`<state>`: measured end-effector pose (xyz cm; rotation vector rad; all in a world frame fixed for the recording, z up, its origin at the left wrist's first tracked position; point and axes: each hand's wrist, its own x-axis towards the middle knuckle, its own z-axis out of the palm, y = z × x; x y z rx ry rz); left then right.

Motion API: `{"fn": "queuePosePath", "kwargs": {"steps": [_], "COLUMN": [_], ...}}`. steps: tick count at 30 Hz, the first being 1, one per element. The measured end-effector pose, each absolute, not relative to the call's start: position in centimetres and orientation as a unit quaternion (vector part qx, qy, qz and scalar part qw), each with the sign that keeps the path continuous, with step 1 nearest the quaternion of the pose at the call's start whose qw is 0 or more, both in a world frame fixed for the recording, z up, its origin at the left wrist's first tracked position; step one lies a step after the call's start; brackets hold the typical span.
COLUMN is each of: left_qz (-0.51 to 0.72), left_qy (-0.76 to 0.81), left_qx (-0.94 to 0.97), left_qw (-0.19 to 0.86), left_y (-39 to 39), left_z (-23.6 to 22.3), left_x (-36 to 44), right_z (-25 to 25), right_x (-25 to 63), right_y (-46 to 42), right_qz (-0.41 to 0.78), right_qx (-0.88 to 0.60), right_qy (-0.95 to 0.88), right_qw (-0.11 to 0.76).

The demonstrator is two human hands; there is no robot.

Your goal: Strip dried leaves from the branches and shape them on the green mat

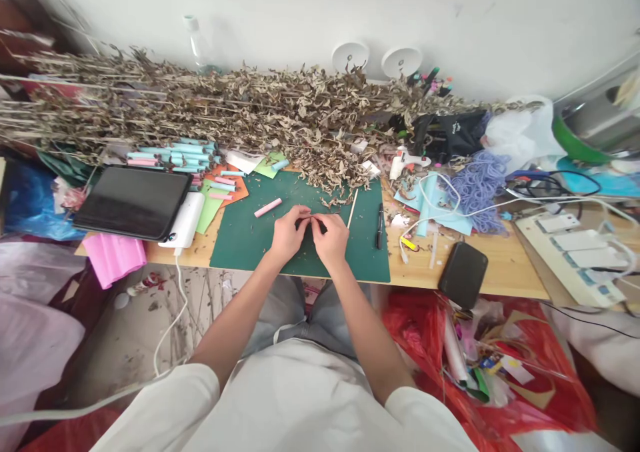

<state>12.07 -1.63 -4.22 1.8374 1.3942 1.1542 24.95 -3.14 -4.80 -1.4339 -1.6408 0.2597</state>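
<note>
Over the green cutting mat (240, 239), my left hand (290, 231) and my right hand (330, 237) meet at the fingertips. Thumb and forefinger are pinched together on each; whatever lies between them is too small to make out. A pink paper roll (268, 207) rests on the mat just left of my left hand. To the right of my right hand lies a thin pale stick (353, 209), and farther right a black pen (380, 227).
Dried leafy stalks (250, 105) cover the table's back. On the left are a tablet (134, 200), a white power bank (184, 222) and several paper rolls (193, 152). A glue gun (407, 162), purple yarn (475, 185), black phone-like case (463, 274) and power strip (570, 255) occupy the right.
</note>
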Motion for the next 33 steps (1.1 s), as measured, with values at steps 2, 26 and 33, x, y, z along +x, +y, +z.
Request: {"fn": "queuePosePath", "kwargs": {"steps": [2, 26, 33], "left_qz": [0.418, 0.433, 0.426], "left_qy": [0.518, 0.498, 0.505], "left_qx": [0.702, 0.707, 0.710], "left_qw": [0.253, 0.255, 0.245], "left_y": [-1.76, -1.56, -1.46], "left_z": [-4.17, -3.67, -3.73], "left_x": [12.17, 12.05, 12.03], "right_z": [-4.83, -4.21, -4.12], "right_x": [24.96, 25.11, 25.09], "right_y": [-3.14, -3.22, -3.17], "right_qz": [0.102, 0.133, 0.131], "right_qx": [-0.592, -0.567, -0.568], "right_qy": [-0.661, -0.648, -0.652], "right_qw": [0.450, 0.491, 0.484]}}
